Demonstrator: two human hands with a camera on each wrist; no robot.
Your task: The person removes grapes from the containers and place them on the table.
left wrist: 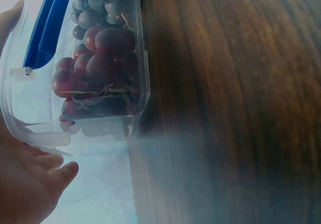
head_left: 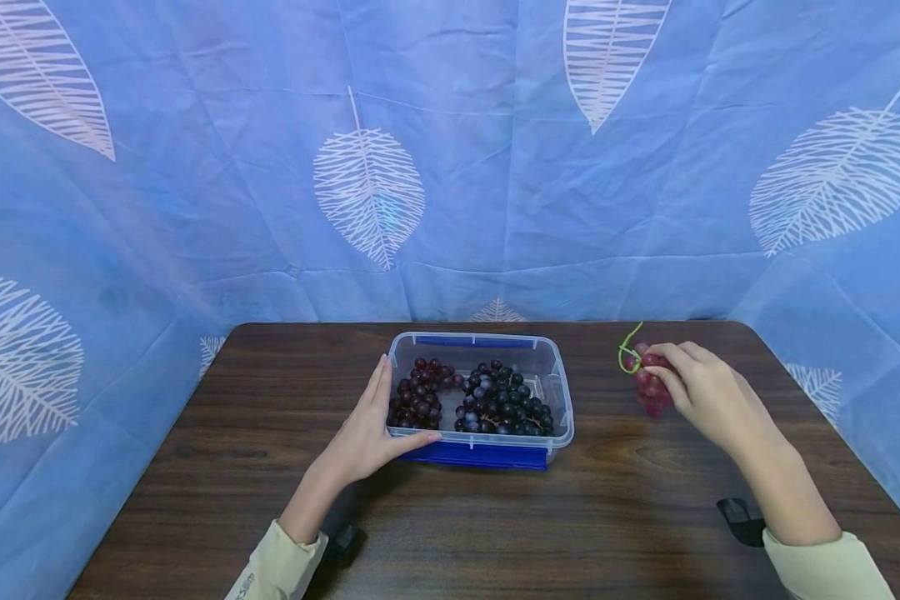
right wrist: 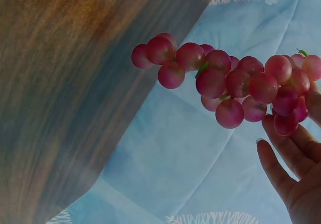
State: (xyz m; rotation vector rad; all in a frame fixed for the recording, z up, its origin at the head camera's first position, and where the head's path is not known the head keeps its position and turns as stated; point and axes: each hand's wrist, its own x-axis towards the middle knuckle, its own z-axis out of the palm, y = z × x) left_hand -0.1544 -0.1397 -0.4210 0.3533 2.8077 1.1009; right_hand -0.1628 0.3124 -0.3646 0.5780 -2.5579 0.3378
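My right hand (head_left: 712, 396) pinches a bunch of red grapes (head_left: 652, 392) near its top, and the bunch hangs over the table's right side. A green looped stem (head_left: 630, 354) sticks up from it. In the right wrist view the red grapes (right wrist: 241, 83) stretch away from the fingers (right wrist: 288, 146). My left hand (head_left: 367, 433) rests straight-fingered against a clear plastic container (head_left: 562, 392), fingers along its left side and thumb across the front rim. Inside lie a bunch of dark red grapes (head_left: 420, 396) on the left and a bunch of black grapes (head_left: 506, 404) on the right.
A blue locking flap (head_left: 480, 455) hangs down from the container's front. The dark wooden table (head_left: 570, 533) ends at the back and sides against a blue curtain (head_left: 465, 200) with white leaf prints. Dark straps (head_left: 741, 521) show at both wrists.
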